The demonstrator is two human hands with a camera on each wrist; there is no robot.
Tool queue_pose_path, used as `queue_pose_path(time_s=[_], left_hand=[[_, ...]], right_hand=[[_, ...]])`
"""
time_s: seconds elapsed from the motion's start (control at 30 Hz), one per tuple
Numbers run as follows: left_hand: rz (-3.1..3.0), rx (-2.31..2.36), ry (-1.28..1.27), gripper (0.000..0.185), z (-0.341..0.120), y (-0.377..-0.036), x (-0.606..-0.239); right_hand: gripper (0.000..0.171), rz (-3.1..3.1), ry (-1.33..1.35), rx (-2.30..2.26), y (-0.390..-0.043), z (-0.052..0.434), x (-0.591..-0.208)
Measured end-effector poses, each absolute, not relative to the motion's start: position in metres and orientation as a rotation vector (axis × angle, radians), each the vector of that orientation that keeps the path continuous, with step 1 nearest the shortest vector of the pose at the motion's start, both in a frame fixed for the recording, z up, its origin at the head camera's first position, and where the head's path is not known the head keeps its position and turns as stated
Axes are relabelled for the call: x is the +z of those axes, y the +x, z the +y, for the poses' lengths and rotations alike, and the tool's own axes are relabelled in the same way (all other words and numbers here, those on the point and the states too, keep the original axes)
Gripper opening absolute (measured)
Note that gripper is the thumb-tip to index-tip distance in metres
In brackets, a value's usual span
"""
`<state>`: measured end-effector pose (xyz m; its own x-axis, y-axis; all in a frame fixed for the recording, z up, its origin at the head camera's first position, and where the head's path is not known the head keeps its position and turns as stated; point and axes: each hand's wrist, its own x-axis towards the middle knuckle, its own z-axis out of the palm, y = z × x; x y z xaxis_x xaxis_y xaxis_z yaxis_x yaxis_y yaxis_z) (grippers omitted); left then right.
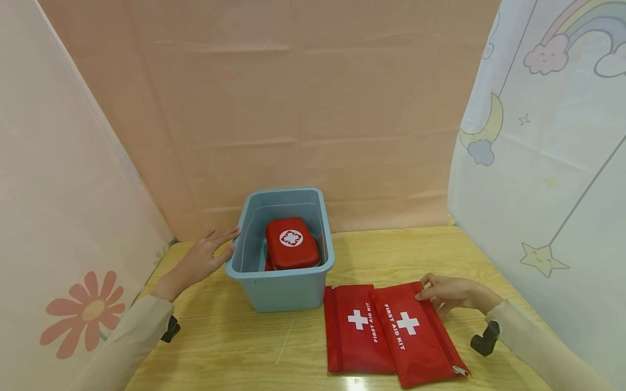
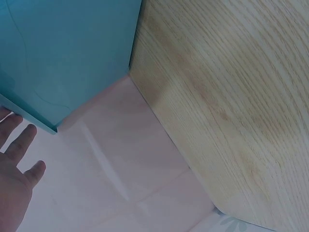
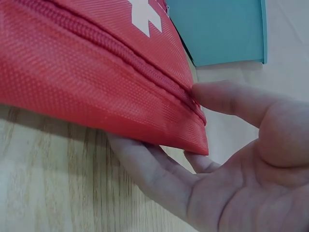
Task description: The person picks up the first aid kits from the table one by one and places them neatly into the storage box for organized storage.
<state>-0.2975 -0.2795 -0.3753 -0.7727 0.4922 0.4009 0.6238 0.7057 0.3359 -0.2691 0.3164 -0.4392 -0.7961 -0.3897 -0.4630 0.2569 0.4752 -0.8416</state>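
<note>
A wooden worktop (image 1: 235, 342) fills the scene, walled by a peach backdrop (image 1: 293, 108) and printed curtains either side. At its middle stands a blue bin (image 1: 281, 288) with a red hard case (image 1: 292, 244) inside. In front of the bin lie two flat red first aid pouches, the right pouch (image 1: 415, 336) overlapping the left pouch (image 1: 354, 331).

The left hand (image 1: 205, 258) reaches forward with straight, spread fingers against the bin's left rim, holding nothing. The right hand (image 1: 452, 293) lies at the right pouch's far corner.

Only the right wrist view shows that grip: thumb on top by the zipper, fingers (image 3: 145, 169) underneath, pinching the lifted corner. The left wrist view shows the bin's outer wall (image 2: 63, 53) and fingertips at its rim.
</note>
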Motion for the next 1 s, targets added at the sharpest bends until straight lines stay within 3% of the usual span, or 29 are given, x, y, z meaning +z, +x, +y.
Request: queue_pose_path(time_s=[1.0], left_hand=[[-2.603,-0.665,-0.875,0.045,-0.2799,-0.2987,-0.3776]], right_hand=[[0.036,2.143,-0.190,-1.398,-0.2766,0.3187,-0.4391]])
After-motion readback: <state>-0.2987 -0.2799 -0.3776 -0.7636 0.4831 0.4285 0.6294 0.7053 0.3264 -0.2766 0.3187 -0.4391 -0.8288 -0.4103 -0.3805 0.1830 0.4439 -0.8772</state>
